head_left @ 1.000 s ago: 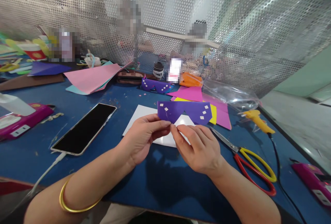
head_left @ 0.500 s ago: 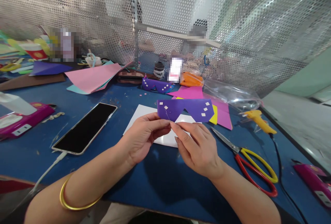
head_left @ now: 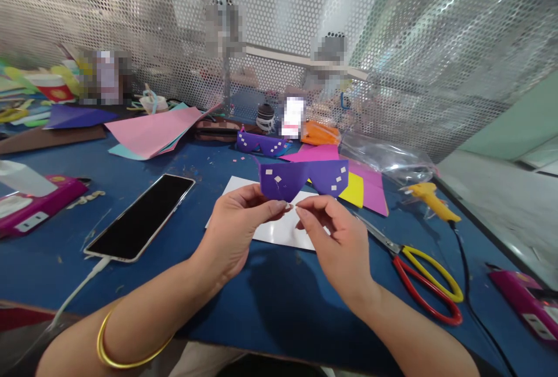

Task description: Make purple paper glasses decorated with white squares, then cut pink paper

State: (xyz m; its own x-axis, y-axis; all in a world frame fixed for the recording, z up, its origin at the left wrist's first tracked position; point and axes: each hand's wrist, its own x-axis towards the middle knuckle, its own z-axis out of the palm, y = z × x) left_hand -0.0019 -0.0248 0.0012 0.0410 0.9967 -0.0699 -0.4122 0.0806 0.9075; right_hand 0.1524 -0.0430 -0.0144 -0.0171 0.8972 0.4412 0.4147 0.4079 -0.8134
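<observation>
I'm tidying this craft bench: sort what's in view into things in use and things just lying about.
In use: purple paper glasses, pinched by left hand; right hand at their lower edge; white sheet beneath.

Lying about: phone, scissors, glue gun, second purple glasses, pink paper.

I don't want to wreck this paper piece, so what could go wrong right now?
The left hand pinches only the lower edge of the purple paper glasses, so they might bend or crease. The right hand may knock off the small white squares. The open scissors lie close by that forearm.
</observation>
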